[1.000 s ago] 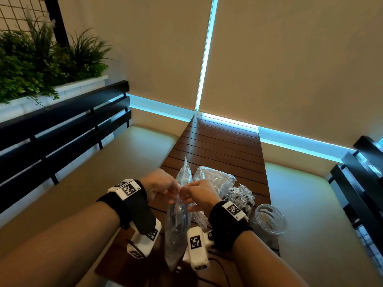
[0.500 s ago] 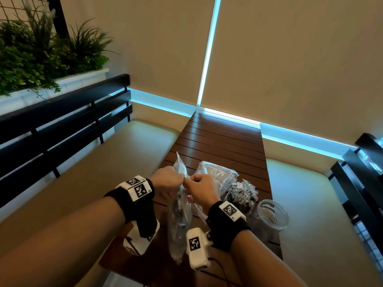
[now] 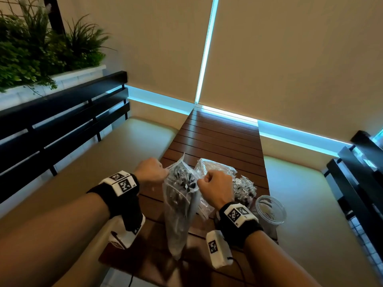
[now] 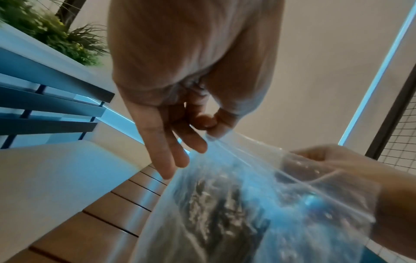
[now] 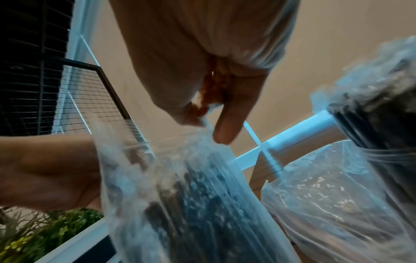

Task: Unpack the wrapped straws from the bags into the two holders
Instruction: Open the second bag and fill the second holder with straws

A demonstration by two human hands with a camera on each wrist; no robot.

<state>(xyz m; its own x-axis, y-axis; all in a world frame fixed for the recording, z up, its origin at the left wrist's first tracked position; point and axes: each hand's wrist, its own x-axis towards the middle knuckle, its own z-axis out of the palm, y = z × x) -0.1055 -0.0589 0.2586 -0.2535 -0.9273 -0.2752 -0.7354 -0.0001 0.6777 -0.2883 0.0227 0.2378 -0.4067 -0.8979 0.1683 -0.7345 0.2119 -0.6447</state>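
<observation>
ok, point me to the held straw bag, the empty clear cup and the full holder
held straw bag [image 3: 178, 204], head view, middle of the clear plastic body
empty clear cup [image 3: 278, 212], head view, right rim
full holder [image 3: 244, 188], head view, bunched wrapped straw tops

Clear bag [image 3: 180, 206], dark straws [image 3: 182, 179] inside. Table [image 3: 219, 139] brown wood slats. Wristbands [image 3: 240, 226] black, white tags with black-white square codes. Bench cushions [image 3: 132, 141] beige, backrests [image 3: 62, 112] black. Plants [image 3: 41, 48] green.

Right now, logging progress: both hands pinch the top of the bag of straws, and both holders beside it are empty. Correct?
Not quite. Both hands, left hand and right hand, pinch the bag, but only the clear holder is empty; the other holder already holds straws, per the head view.
</observation>
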